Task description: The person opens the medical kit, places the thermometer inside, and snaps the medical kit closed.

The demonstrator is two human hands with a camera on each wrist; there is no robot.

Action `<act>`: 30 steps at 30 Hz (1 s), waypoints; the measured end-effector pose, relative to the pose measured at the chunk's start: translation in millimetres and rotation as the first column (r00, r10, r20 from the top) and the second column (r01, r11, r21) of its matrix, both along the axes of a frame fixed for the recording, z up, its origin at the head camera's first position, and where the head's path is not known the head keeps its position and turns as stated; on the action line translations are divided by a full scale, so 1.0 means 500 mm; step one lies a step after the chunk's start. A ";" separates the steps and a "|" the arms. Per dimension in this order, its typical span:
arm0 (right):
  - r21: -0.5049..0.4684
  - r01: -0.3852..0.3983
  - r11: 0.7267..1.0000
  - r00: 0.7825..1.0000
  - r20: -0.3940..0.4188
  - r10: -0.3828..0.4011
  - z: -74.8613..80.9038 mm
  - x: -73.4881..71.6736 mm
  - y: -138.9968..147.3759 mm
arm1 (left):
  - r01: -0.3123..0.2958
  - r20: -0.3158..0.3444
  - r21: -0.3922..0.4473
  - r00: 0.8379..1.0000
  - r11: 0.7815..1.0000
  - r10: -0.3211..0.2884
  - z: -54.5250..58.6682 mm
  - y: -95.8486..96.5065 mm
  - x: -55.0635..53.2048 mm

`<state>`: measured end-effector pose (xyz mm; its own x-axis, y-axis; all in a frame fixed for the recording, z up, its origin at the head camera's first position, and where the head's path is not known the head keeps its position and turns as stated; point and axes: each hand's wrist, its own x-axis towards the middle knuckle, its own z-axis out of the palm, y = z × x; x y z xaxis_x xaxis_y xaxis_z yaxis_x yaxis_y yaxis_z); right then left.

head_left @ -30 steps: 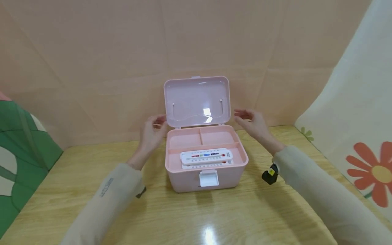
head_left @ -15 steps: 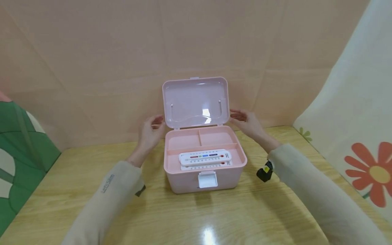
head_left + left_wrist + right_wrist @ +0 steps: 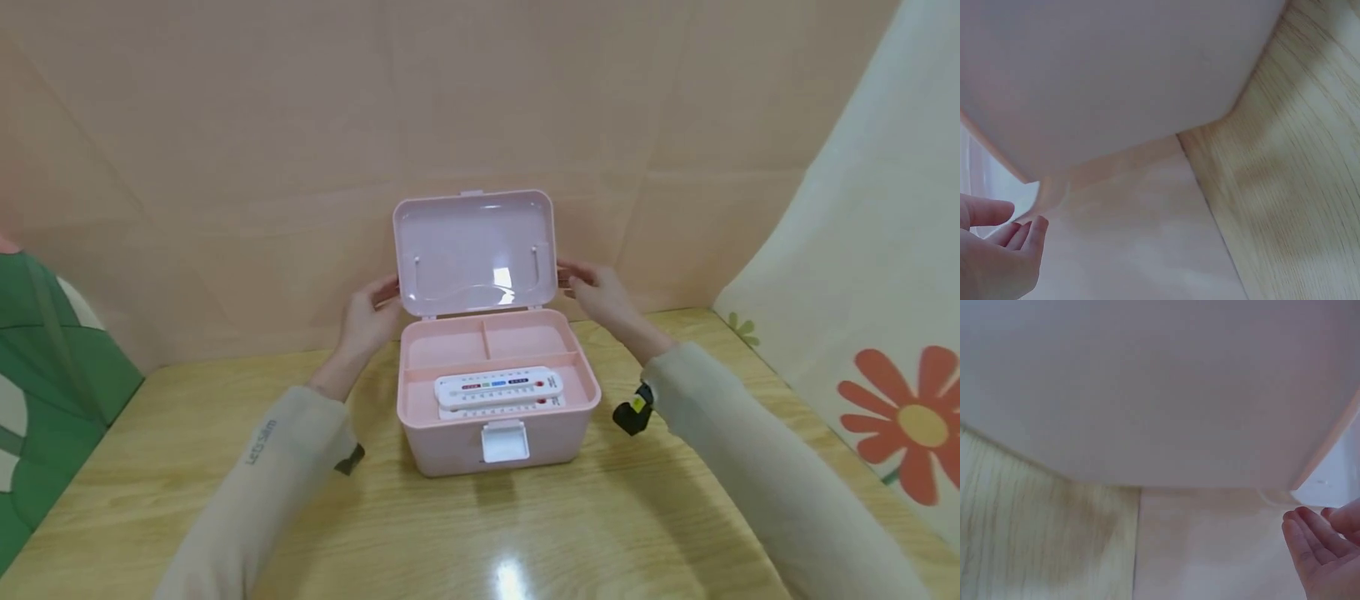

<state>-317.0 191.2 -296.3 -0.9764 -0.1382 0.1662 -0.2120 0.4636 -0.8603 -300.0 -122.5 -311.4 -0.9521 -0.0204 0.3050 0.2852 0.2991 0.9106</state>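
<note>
A pink plastic storage box (image 3: 498, 446) stands on the table in the head view, its lid (image 3: 472, 250) raised and leaning back on the hinges. In its front compartment lie two white thermometer strips (image 3: 495, 387), one overlapping the other. My left hand (image 3: 367, 321) is at the lid's left side, fingertips reaching behind the edge. On the other side, my right hand (image 3: 603, 300) has its fingers partly hidden behind the lid's right edge. Both wrist views show loosely extended fingers beside the lid; firm contact is not clear. A white latch (image 3: 505, 442) hangs at the box front.
The wooden table (image 3: 420, 533) extends around the box. Behind it hangs a plain pinkish cloth (image 3: 300, 167). Flower-patterned cloth (image 3: 862, 292) bounds the right side, and a green-patterned cloth (image 3: 60, 400) the left. Black wrist devices (image 3: 633, 410) sit under the sleeves.
Both hands have moved inward to the lid's sides, their fingertips passing behind its edges. The lid stays raised and the thermometers lie as before; the view has shifted slightly.
</note>
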 end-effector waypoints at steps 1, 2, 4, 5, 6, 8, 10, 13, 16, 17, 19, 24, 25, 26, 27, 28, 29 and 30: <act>-0.008 0.000 1.000 1.000 0.006 0.001 0.002 -0.002 -0.003 | 0.010 0.013 0.006 1.000 1.000 -0.010 0.002 0.001 0.000; -0.018 -0.002 1.000 1.000 0.011 0.002 0.005 -0.003 -0.006 | 0.016 0.028 0.011 0.999 1.000 -0.016 0.004 0.002 0.000; -0.031 -0.007 1.000 1.000 0.014 0.007 0.010 -0.004 -0.010 | 0.028 0.056 0.022 0.998 0.999 -0.029 0.008 0.005 0.001; -0.035 -0.007 0.999 1.000 0.012 0.007 0.013 -0.005 -0.012 | 0.036 0.069 0.028 0.997 0.999 -0.038 0.011 0.007 0.001; -0.029 0.000 1.000 1.000 0.011 0.000 0.016 -0.006 -0.013 | 0.043 0.081 0.032 0.996 0.999 -0.046 0.014 0.010 0.000; -0.035 0.001 0.999 1.000 0.003 -0.001 0.021 -0.006 -0.015 | 0.049 0.093 0.037 0.994 0.998 -0.052 0.020 0.015 0.001; -0.034 0.002 0.999 1.000 -0.004 -0.002 0.024 -0.006 -0.017 | 0.047 0.100 0.048 0.994 0.998 -0.051 0.026 0.022 0.001; -0.027 -0.003 1.000 1.000 -0.004 0.003 0.028 -0.006 -0.019 | 0.029 0.107 0.066 0.994 0.997 -0.036 0.037 0.032 0.000; -0.002 -0.023 1.000 1.000 0.015 0.023 0.036 -0.006 -0.018 | 0.005 0.121 0.075 0.993 0.997 -0.014 0.048 0.039 -0.002; 0.001 -0.034 0.999 0.999 0.024 0.034 0.040 -0.005 -0.018 | -0.004 0.129 0.080 0.992 0.997 -0.006 0.052 0.040 -0.001; 0.005 -0.052 0.999 0.998 0.045 0.052 0.047 -0.005 -0.017 | -0.024 0.148 0.091 0.989 0.996 0.010 0.058 0.042 -0.001; -0.021 -0.060 0.998 0.994 0.089 0.062 0.055 -0.005 -0.025 | -0.054 0.201 0.112 0.979 0.992 0.031 0.068 0.043 -0.003; -0.022 -0.056 0.998 0.994 0.091 0.057 0.055 -0.005 -0.027 | -0.055 0.209 0.113 0.978 0.992 0.031 0.069 0.043 -0.003; -0.020 -0.047 0.999 0.995 0.092 0.049 0.055 -0.005 -0.029 | -0.051 0.211 0.115 0.977 0.992 0.025 0.070 0.042 -0.003; -0.018 -0.040 0.999 0.995 0.091 0.042 0.054 -0.005 -0.030 | -0.048 0.211 0.117 0.977 0.992 0.023 0.070 0.042 -0.003; -0.016 -0.035 0.999 0.996 0.087 0.036 0.053 -0.006 -0.032 | -0.045 0.209 0.116 0.978 0.992 0.020 0.070 0.041 -0.004; -0.018 -0.030 0.999 0.996 0.083 0.031 0.052 -0.006 -0.034 | -0.046 0.207 0.114 0.978 0.992 0.021 0.070 0.040 -0.004; -0.021 -0.028 0.999 0.996 0.079 0.030 0.051 -0.007 -0.035 | -0.045 0.203 0.113 0.979 0.993 0.021 0.069 0.039 -0.004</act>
<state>-320.3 173.5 -270.7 -0.9822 -0.1640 0.0918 -0.1562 0.4407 -0.8839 -302.2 -103.1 -276.7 -0.9919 -0.0772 0.1012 0.0847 0.1939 0.9774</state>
